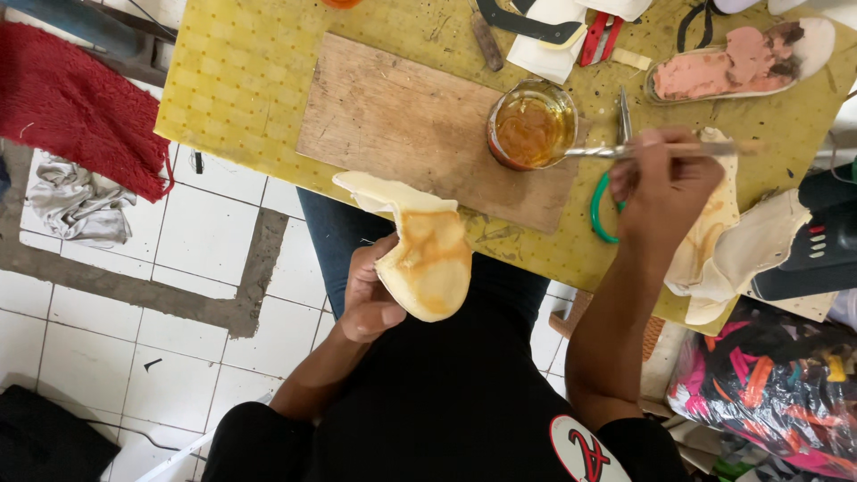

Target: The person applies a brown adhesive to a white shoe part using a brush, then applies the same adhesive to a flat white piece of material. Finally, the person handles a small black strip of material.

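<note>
So the cream shoe piece point(427, 259) is a floppy curved bit of leather or lining, pale at the edges with a glossy amber smear across its middle. It's up off the table point(241, 80), hanging over the person's lap just past the table's near edge, with one pale flap reaching back over the wooden board point(402, 120). The left hand point(370, 299) has it gripped from underneath, thumb curled up against the lower edge, fingers mostly hidden behind the piece.

The right hand point(665, 178) is closed in a pinch around a thin brush point(625, 152), the metal ferrule end poked into a glass jar of amber glue point(531, 125). The jar sits on the far right corner of the board, basically touching its edge.

The board is worn, scratched plywood and mostly bare, so there's plenty of open room on it. The table's got a yellow dotted cover with glue stains. Right under the right hand are green-handled pliers point(603, 201) and a stack of more cream pieces point(732, 241) spilling over the table edge. Further back there's an insole with a pinkish top point(736, 62). On the left, a red fuzzy mat point(76, 103) lies on the white tiled floor point(134, 339).
</note>
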